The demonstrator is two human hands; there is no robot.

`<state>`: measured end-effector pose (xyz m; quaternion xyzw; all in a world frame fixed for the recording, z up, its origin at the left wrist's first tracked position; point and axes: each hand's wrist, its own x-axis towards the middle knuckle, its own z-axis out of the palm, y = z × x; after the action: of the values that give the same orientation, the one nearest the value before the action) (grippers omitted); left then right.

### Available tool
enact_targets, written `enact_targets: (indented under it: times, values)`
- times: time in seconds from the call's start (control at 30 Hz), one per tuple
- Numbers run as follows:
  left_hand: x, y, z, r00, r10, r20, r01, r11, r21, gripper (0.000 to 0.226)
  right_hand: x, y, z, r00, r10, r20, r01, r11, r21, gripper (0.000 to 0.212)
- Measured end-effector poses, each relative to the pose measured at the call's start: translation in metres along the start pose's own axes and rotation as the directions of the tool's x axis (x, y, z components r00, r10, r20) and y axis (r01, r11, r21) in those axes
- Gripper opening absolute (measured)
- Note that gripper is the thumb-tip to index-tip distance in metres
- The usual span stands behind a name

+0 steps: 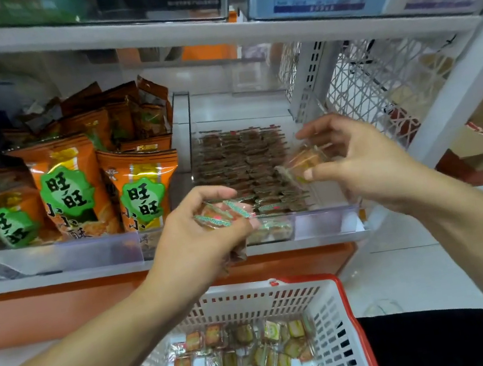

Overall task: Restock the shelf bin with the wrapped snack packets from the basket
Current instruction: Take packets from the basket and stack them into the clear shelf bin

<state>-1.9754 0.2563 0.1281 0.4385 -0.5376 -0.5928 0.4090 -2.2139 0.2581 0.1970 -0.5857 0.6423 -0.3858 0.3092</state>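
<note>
Two hands work at the clear bin (329, 220) on the shelf (182, 259); all positions below are given relative to that bin.

Left of the bin, just beside its wall, stand orange snack bags (139, 190) with green labels, upright and packed close.

At the bin's front left corner, the left hand (198, 238) has its fingers curled round a small bunch of packets (223, 214). The bunch is level with the bin's front lip; whether it touches the lip cannot be told.

Inside the bin, rows of brown packets (243, 163) lie stacked edge to edge, filling the floor from the back to near the front.

Over the bin's right side, the right hand (361, 159) pinches a packet (303, 161) between thumb and fingers. It is blurred; more than one may be held. It hangs just above the stacked rows.

Right of the bin stands a white lattice panel (376, 80), near the bin's right wall.

Below the bin, in front of the shelf, sits a white basket (331, 327) with a red rim. Loose packets (248, 363) lie scattered over its floor, some flat, some tilted.
</note>
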Motion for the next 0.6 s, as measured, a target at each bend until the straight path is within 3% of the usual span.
enact_targets:
  times: [0.03, 0.1, 0.2, 0.3, 0.4, 0.5, 0.6]
  values:
    - [0.002, -0.001, -0.001, 1.000, -0.002, -0.006, 0.002, 1.000, 0.005, 0.048, 0.004, 0.003, -0.004, 0.998, -0.066, 0.013, 0.067, 0.973, -0.223, 0.037]
    - [0.004, -0.003, -0.002, 1.000, -0.012, -0.014, 0.012, 1.000, 0.027, 0.049, 0.009, 0.012, -0.005, 0.991, -0.061, 0.115, 0.112, 0.852, -0.512, 0.030]
    - [0.006, -0.005, -0.002, 0.999, -0.020, -0.027, 0.022, 0.997, 0.069, 0.049, 0.014, 0.020, 0.006, 0.960, 0.103, 0.260, 0.105, 0.729, -0.676, 0.031]
    - [0.007, -0.004, -0.001, 0.999, -0.033, -0.040, 0.036, 0.995, 0.090, 0.041, 0.021, 0.021, 0.011, 0.940, 0.173, 0.294, 0.093, 0.699, -0.709, 0.029]
    - [0.008, -0.002, 0.000, 0.997, -0.046, -0.057, 0.051, 0.994, 0.096, 0.038, 0.025, 0.025, 0.009, 0.902, 0.232, 0.363, 0.076, 0.744, -0.664, 0.029]
    - [0.007, 0.000, 0.001, 0.997, -0.056, -0.056, 0.061, 0.994, 0.095, 0.038, 0.024, 0.028, 0.004, 0.849, 0.332, 0.410, -0.099, 0.863, -0.495, 0.027]
    - [0.007, 0.001, 0.001, 0.997, -0.059, -0.057, 0.064, 0.994, 0.085, 0.038, 0.024, 0.032, -0.001, 0.831, 0.362, 0.423, -0.200, 0.903, -0.380, 0.028]
